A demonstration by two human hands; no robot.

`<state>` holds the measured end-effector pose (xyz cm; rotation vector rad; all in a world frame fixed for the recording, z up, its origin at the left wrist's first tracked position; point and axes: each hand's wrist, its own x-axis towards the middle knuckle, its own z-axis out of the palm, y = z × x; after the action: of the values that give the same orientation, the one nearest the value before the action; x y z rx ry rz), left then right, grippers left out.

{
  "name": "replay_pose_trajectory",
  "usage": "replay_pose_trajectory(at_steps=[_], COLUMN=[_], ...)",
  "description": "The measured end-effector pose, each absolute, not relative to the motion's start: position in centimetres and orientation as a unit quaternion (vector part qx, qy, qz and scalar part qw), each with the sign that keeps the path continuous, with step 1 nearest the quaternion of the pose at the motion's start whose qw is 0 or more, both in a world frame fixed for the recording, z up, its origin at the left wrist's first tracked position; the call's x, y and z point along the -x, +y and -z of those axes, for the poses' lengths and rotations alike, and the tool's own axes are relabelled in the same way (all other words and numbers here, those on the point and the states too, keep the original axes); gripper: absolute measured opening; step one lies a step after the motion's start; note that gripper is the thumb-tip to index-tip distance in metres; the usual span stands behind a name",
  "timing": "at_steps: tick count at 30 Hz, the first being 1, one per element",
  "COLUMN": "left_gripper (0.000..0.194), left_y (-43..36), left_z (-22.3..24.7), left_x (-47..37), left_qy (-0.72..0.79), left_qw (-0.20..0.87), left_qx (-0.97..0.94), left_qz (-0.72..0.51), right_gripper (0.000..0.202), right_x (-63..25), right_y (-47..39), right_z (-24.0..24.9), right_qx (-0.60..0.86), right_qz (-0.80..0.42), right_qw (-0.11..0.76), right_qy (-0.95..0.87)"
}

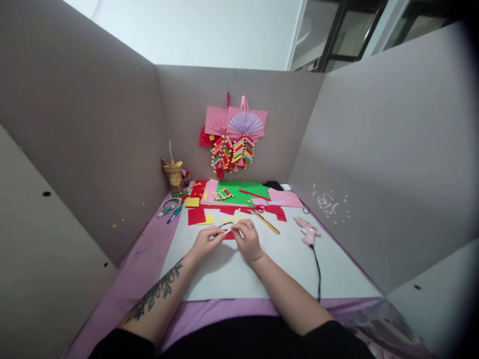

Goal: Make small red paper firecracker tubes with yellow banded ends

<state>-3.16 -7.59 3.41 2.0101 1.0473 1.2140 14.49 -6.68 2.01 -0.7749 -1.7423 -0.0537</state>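
Above the white work sheet [224, 279], my left hand [207, 243] and my right hand [247, 240] meet with their fingertips pinched. Between them runs a thin white strip [227, 231], too small to tell its kind. My left thumb and forefinger close on one end, and my right fingers are at the other. A piece of red paper [229, 236] shows just under the strip, partly hidden by the fingers. Right behind the fingertips, a dark thin curved thing [225, 224] shows; its kind is unclear.
A pink glue gun [309, 232] with a black cord lies at right. A yellow utility knife [267, 223], red scissors [258, 208], red squares [196, 216] and a green sheet [243, 190] with small paper rolls lie ahead. Paper fan decorations [245, 124] hang on the grey partition [183, 109].
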Motion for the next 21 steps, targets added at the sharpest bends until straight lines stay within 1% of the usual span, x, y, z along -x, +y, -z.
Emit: replay_pose_trajectory(at_steps=[9, 14, 18, 21], left_gripper=[0.021, 0.018, 0.018, 0.02], left_y=[-7.79, -7.68, -7.76, -7.72], left_z=[-3.58, -3.33, -3.39, -3.27], left_x=[3.18, 3.22, 3.16, 3.14], left_qy=[0.398, 0.398, 0.41, 0.438], left_qw=[0.265, 0.254, 0.246, 0.209], left_qx=[-0.753, -0.751, -0.752, -0.754], left_qz=[-0.451, -0.461, -0.453, -0.443], right_gripper=[0.006, 0.016, 0.014, 0.01], right_x=[-14.21, -14.35, -14.37, -14.22], right_y=[-6.6, -6.55, -6.65, -6.65], right_z=[-1.8, -1.9, -1.9, -1.81], right_qx=[0.342, 0.343, 0.338, 0.353], right_qz=[-0.01, 0.011, 0.022, -0.004], right_qw=[0.599, 0.578, 0.579, 0.559], right_qy=[-0.724, -0.74, -0.742, -0.75])
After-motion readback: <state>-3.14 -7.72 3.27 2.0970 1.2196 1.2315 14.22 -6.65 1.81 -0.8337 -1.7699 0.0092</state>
